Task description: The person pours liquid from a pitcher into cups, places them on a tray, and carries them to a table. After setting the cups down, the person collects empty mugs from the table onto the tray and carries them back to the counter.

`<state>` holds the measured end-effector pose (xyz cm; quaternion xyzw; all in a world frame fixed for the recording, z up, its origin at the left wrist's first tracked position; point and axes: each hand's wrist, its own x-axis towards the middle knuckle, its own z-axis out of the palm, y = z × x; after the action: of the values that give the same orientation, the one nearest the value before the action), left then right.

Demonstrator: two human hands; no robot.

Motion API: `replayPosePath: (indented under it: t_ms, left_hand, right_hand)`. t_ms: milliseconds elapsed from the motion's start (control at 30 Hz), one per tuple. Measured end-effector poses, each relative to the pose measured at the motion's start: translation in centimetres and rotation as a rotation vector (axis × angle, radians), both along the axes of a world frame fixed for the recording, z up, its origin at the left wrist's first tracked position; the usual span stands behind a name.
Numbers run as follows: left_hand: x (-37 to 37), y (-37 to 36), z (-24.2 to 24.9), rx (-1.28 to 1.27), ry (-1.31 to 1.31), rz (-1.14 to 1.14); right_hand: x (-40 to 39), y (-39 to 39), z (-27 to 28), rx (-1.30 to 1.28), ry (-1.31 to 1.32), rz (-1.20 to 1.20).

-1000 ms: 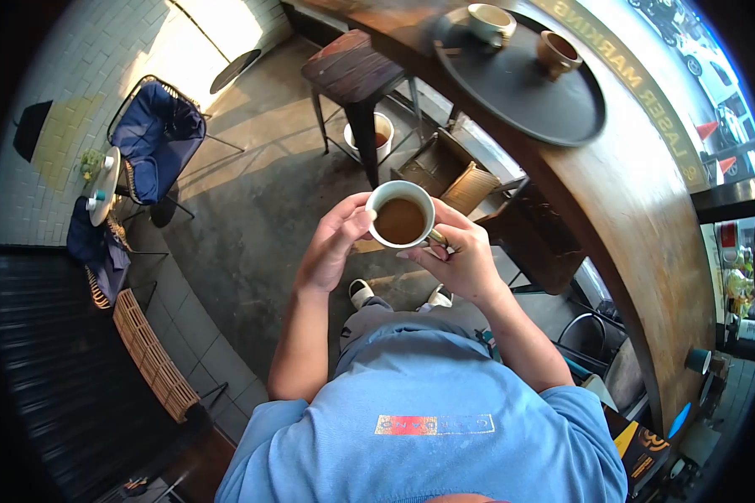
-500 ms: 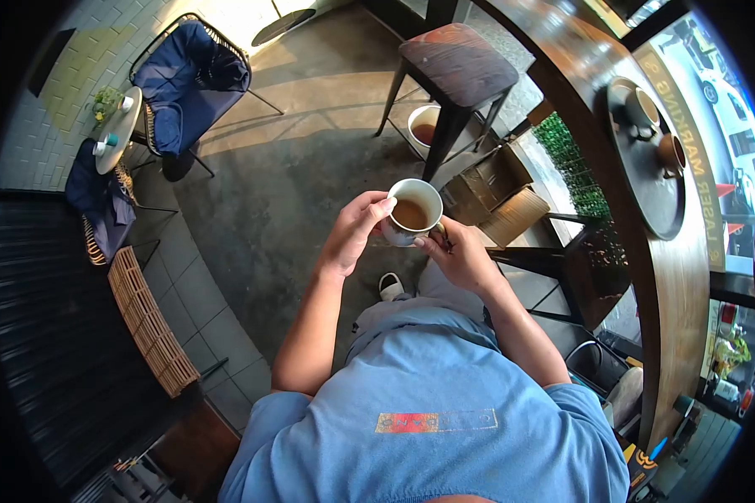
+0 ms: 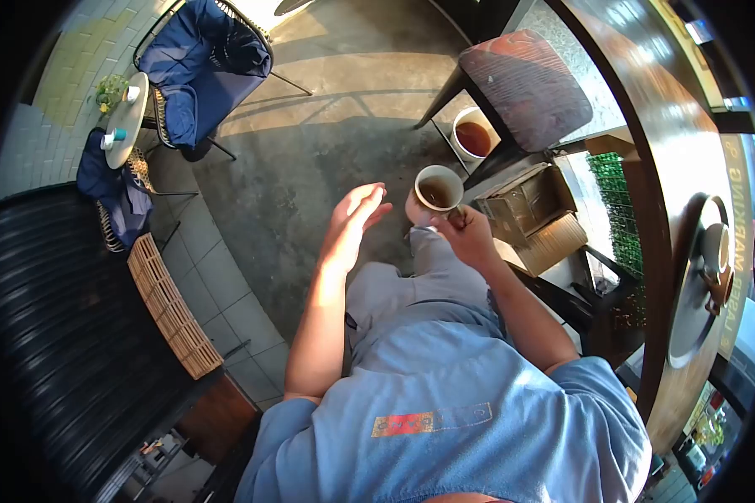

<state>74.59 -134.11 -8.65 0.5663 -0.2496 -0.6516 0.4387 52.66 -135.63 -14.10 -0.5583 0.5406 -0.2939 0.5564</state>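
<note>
The right hand (image 3: 470, 236) has its fingers closed on the handle of a white cup (image 3: 434, 194), held up just right of the middle of the frame, some brown liquid inside; the left hand (image 3: 358, 220), fingers stretched, is off it and empty, near its left side. From where I stand, one stool (image 3: 524, 88) is the chief obstacle, upper right of centre, a dark leg hiding part of the one white bucket (image 3: 470, 116), where reddish-brown liquid sits. One open cardboard box (image 3: 554, 243) lies right of the cup, close to the right forearm. Along the right of the frame curves a wooden table (image 3: 646, 92), bearing one round dark tray (image 3: 688, 331) with two cups on it, one pale (image 3: 715, 245) and one brown (image 3: 720, 287). Over at upper left I count two blue-covered chairs, the larger (image 3: 226, 101) above the other (image 3: 122, 205), one small round table (image 3: 134, 117) and one plant (image 3: 109, 90). One slatted panel (image 3: 174, 308) slants at lower left.
</note>
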Motion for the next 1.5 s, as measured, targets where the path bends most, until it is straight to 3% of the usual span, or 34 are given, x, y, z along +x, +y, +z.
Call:
replayPosePath:
  t_ms: [33,167,367,500,833,900,967,1100,1167,1233,1267,1333,1400,1433,1500]
  left_hand:
    - [0.4,-1.0,0.2,-0.035,-0.129,0.026]
    - [4.0,-3.0,-2.5,-0.138,-0.065,0.109]
    - [6.7,-6.0,-3.8,0.005,-0.039,0.068]
    - [8.9,-7.6,-3.7,0.056,-0.072,0.035]
    - [14.4,-7.4,-5.5,0.107,-0.098,-0.016]
    - [14.7,-7.7,-5.9,0.092,-0.071,-0.042]
    - [14.9,-7.9,-6.5,0.082,-0.059,-0.059]
    - [15.2,-8.2,-6.1,0.148,-0.064,-0.131]
    - [15.5,-8.6,-5.5,0.151,-0.077,-0.161]
    - [15.6,-9.2,-4.7,0.124,-0.135,-0.201]
    - [15.7,-9.6,-4.4,0.103,-0.129,-0.218]
    - [15.9,-10.3,-3.6,0.078,-0.179,-0.232]
    - [15.9,-11.3,-2.9,0.031,-0.149,-0.256]
    - [15.8,-11.8,-2.4,0.001,-0.128,-0.266]
    - [15.1,-13.3,-1.2,-0.045,-0.131,-0.312]
  right_hand:
    - [0.1,-1.5,-1.6,0.009,-0.009,-0.006]
    - [0.8,-6.2,-7.1,0.098,-0.068,-0.177]
    - [0.5,-12.4,-19.5,0.301,-0.236,-0.517]
    - [0.5,-16.1,-22.0,0.51,-0.395,-0.812]
    - [-0.8,-21.5,-28.8,0.669,-0.988,-1.042]
    - [-0.6,-21.7,-30.2,0.663,-1.025,-1.036]
    - [-1.1,-21.7,-32.7,0.616,-1.358,-0.96]
    - [0.4,-21.2,-31.8,0.502,-1.381,-1.005]
    - [1.6,-20.0,-29.7,0.469,-1.269,-1.034]
    - [2.8,-18.7,-27.4,0.485,-0.732,-1.091]
    - [2.2,-16.9,-28.8,0.374,-0.587,-0.906]
    - [3.0,-14.8,-26.9,0.298,0.06,-0.769]
    - [4.9,-12.1,-21.3,0.021,0.156,-0.713]
    - [4.9,-10.6,-19.7,0.12,0.164,-0.647]
    - [6.4,-8.0,-13.4,0.067,0.175,-0.598]
